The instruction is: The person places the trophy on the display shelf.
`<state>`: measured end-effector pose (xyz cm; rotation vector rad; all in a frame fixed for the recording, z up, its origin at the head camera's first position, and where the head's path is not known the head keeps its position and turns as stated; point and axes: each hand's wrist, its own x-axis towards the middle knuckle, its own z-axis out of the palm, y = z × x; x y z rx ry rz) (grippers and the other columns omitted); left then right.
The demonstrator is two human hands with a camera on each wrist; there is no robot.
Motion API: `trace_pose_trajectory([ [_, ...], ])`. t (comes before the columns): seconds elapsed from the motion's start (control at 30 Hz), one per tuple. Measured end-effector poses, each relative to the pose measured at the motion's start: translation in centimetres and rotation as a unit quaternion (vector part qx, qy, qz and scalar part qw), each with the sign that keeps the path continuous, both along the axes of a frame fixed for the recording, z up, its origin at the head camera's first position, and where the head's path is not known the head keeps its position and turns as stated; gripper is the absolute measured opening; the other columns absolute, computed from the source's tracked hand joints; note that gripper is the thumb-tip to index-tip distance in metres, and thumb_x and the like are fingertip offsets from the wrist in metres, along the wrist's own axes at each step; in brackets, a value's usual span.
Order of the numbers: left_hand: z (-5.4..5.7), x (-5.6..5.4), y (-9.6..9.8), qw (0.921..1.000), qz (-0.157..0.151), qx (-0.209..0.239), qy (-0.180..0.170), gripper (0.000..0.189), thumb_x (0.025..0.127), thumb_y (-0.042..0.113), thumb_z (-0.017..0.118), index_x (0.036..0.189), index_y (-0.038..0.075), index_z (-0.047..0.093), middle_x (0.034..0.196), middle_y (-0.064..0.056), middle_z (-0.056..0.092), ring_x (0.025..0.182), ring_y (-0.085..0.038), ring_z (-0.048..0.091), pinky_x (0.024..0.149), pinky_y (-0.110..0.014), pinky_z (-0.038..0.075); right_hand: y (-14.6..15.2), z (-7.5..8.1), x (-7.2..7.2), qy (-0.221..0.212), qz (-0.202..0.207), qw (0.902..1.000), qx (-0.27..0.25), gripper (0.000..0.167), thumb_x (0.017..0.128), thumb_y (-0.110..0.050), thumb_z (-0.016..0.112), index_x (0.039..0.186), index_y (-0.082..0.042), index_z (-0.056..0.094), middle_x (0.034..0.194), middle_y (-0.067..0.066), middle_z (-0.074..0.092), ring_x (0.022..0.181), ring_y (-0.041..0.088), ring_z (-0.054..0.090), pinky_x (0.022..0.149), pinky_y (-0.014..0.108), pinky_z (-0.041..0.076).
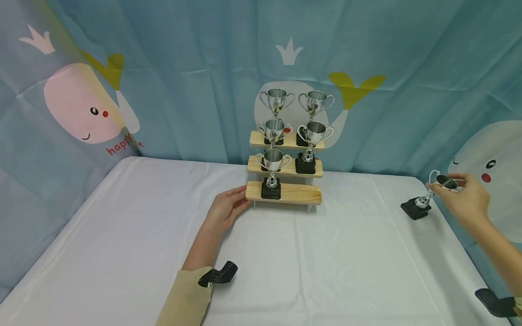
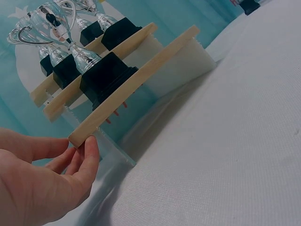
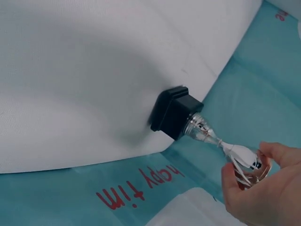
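Note:
A three-tier wooden display stand (image 1: 302, 194) is at the back of the table, with small silver trophy cups on black bases. The top and middle tiers bear two trophies each; a single trophy (image 1: 272, 160) is on the left of the bottom tier. My left hand (image 1: 226, 207) pinches the left end of the bottom board (image 2: 136, 87) between thumb and fingers. Over at the table's right edge, my right hand (image 1: 469, 194) grips another trophy (image 3: 176, 113) by its cup. That trophy leans, its black base close over the white cloth.
A white cloth (image 1: 134, 253) covers the table. Blue curtains (image 1: 183, 81) with cartoon whales hang behind it and along both sides. Clear supports (image 2: 183, 70) hold up the boards. On the bottom tier, the board's right part is bare wood.

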<state>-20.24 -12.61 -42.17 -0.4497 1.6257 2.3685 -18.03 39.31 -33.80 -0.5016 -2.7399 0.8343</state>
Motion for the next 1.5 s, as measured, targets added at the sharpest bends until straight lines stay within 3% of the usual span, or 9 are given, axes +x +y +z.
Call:
trace_pose_trajectory([
  [0.1,0.0,0.0,0.0,1.0,0.002,-0.001,-0.002,0.041,0.112,0.005,0.048,0.152,-0.005,0.051,0.152,-0.022,0.051,0.132,-0.026,0.053,0.101,-0.026,0.059,-0.1,0.1,0.0,0.004,0.004,0.9998,0.017,0.066,0.105,-0.025,0.064,0.148,0.018,0.038,0.141,0.048,0.043,0.099,0.051,0.059,0.046,0.01,0.039],
  [0.4,0.0,0.0,0.0,1.0,-0.002,-0.002,-0.002,0.042,0.113,0.005,0.048,0.153,-0.005,0.05,0.153,-0.022,0.051,0.135,-0.027,0.052,0.109,-0.031,0.055,-0.1,0.4,0.1,0.004,0.02,0.9996,0.02,0.065,0.106,-0.025,0.063,0.151,0.016,0.038,0.145,0.047,0.042,0.108,0.056,0.057,0.047,0.008,0.038],
  [0.47,0.0,-0.1,0.0,1.0,-0.002,0.0,-0.003,0.042,0.113,0.005,0.048,0.153,-0.004,0.05,0.154,-0.022,0.05,0.135,-0.027,0.052,0.108,-0.03,0.055,0.0,0.3,0.1,0.008,0.029,0.9992,0.025,0.064,0.106,-0.025,0.064,0.149,0.015,0.041,0.145,0.047,0.044,0.098,0.046,0.061,0.048,0.008,0.04],
  [0.53,-0.1,-0.1,-0.1,1.0,-0.001,0.004,-0.004,0.042,0.112,0.005,0.048,0.153,-0.004,0.049,0.154,-0.022,0.05,0.135,-0.027,0.052,0.108,-0.03,0.055,0.1,0.3,0.1,0.017,0.043,0.9985,0.03,0.063,0.105,-0.026,0.066,0.147,0.015,0.044,0.143,0.046,0.047,0.084,0.02,0.063,0.048,0.009,0.041],
  [0.63,-0.1,-0.1,-0.1,1.0,0.0,0.008,-0.005,0.042,0.112,0.005,0.049,0.154,-0.004,0.049,0.154,-0.022,0.05,0.134,-0.026,0.052,0.106,-0.029,0.056,0.2,0.4,0.1,0.029,0.066,0.9968,0.034,0.063,0.103,-0.028,0.068,0.145,0.014,0.048,0.141,0.044,0.051,0.073,-0.013,0.043,0.049,0.01,0.043],
  [0.7,-0.1,-0.1,0.0,1.0,0.0,0.008,-0.005,0.042,0.112,0.004,0.049,0.153,-0.005,0.049,0.153,-0.022,0.05,0.133,-0.026,0.053,0.104,-0.028,0.057,0.1,0.4,0.1,0.035,0.079,0.9958,0.03,0.064,0.102,-0.03,0.069,0.145,0.013,0.048,0.14,0.043,0.052,0.072,-0.022,0.034,0.051,0.009,0.042],
  [1.03,0.1,0.0,0.0,0.9999,0.001,0.008,-0.006,0.041,0.112,0.005,0.05,0.152,-0.005,0.051,0.152,-0.022,0.051,0.128,-0.024,0.055,0.091,-0.02,0.061,-0.9,0.8,0.2,0.048,0.104,0.9933,0.011,0.063,0.102,-0.029,0.071,0.146,0.01,0.051,0.14,0.039,0.053,0.075,-0.023,0.037,0.055,0.009,0.042],
  [1.5,0.2,0.0,0.0,0.9999,0.002,0.006,-0.009,0.042,0.112,0.005,0.05,0.153,-0.004,0.051,0.152,-0.021,0.051,0.13,-0.025,0.054,0.096,-0.023,0.06,-3.3,1.7,-0.2,0.06,0.158,0.985,0.034,0.06,0.099,-0.028,0.075,0.144,0.007,0.055,0.135,0.037,0.058,0.077,-0.017,0.043,0.053,0.017,0.042],
])
